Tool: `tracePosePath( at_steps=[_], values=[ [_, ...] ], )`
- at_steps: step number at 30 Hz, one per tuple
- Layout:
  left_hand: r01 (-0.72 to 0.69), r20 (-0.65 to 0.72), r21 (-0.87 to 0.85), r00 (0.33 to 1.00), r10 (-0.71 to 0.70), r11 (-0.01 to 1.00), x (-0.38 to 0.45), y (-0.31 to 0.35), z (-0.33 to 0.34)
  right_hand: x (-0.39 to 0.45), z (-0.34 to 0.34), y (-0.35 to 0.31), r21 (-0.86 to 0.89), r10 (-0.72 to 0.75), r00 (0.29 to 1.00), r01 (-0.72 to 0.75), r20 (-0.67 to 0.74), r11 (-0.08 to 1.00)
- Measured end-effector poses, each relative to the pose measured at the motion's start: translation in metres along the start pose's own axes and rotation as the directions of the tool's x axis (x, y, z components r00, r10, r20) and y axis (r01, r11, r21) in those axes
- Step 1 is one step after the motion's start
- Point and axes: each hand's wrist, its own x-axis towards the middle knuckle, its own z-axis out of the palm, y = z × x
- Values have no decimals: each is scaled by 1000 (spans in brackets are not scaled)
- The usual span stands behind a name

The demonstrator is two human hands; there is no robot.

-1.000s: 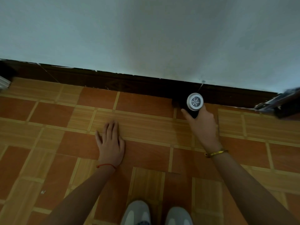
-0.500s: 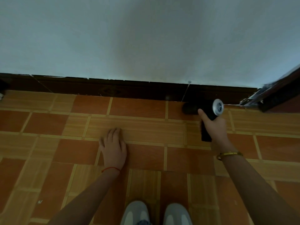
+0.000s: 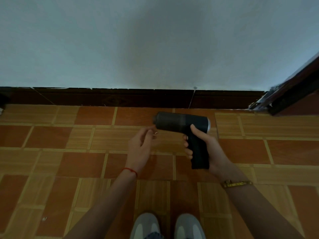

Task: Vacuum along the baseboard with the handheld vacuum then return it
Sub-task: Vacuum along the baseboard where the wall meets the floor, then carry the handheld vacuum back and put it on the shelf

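The black handheld vacuum (image 3: 179,122) is held above the tiled floor, its barrel lying sideways with the nozzle end pointing left and a silver ring at the right end. My right hand (image 3: 209,149) grips its handle, fingers curled round it. My left hand (image 3: 140,149) is raised off the floor just left of the nozzle, fingers loosely curled, holding nothing; whether a fingertip touches the nozzle I cannot tell. The dark brown baseboard (image 3: 120,98) runs along the foot of the pale wall behind the vacuum.
Orange and wood-pattern floor tiles (image 3: 69,161) cover the ground. A dark door frame (image 3: 293,95) angles in at the right end of the baseboard. My two grey shoes (image 3: 165,225) show at the bottom edge.
My right hand pulled the vacuum away from the baseboard and turned it sideways. My left hand lifted off the floor and came up beside the nozzle.
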Motion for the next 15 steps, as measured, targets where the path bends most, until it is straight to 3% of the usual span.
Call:
tracePosePath(
  at_steps=[5,15],
  values=[
    [-6,-19,-39,1000,5,999,-13,1,4,-3,6,13,20,40,998,-41,57,999],
    [73,-50,71,996,-69,995,-12,-14,3,5,6,17,45,33,998,-35,47,998]
  ],
)
